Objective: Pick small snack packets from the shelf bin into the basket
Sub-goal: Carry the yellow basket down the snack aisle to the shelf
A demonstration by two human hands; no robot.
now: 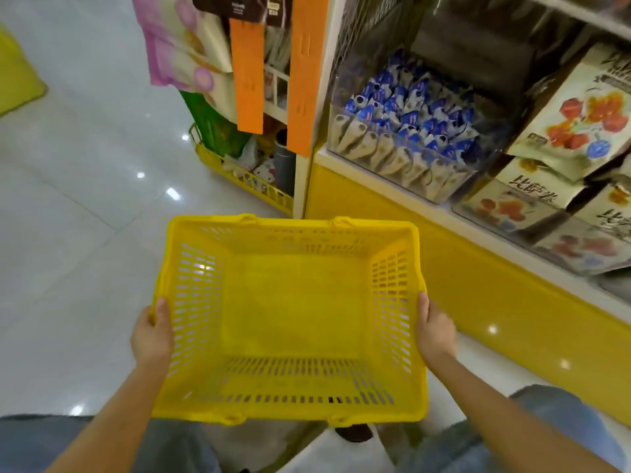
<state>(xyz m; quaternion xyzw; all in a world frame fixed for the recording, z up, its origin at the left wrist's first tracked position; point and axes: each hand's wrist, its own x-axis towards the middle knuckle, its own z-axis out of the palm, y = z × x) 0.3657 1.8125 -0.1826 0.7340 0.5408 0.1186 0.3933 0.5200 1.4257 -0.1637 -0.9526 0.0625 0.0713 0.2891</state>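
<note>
A yellow plastic basket [293, 240] with slotted walls hangs in front of me, with nothing in it. My left hand [152, 336] grips its left rim, thumb over the edge. My right hand [435, 331] grips the right rim the same way. Up and to the right, a clear shelf bin [345, 138] holds several small blue-and-white snack packets [409, 110], with beige packets along its front. Both hands are well below and left of the bin.
Boxed goods with orange and blue pictures [587, 117] fill the shelf right of the bin. A yellow shelf base [478, 288] runs along the floor. Orange strips [247, 80] and hanging bags stand at the shelf's end over a low yellow rack [246, 180]. Glossy white floor lies to the left.
</note>
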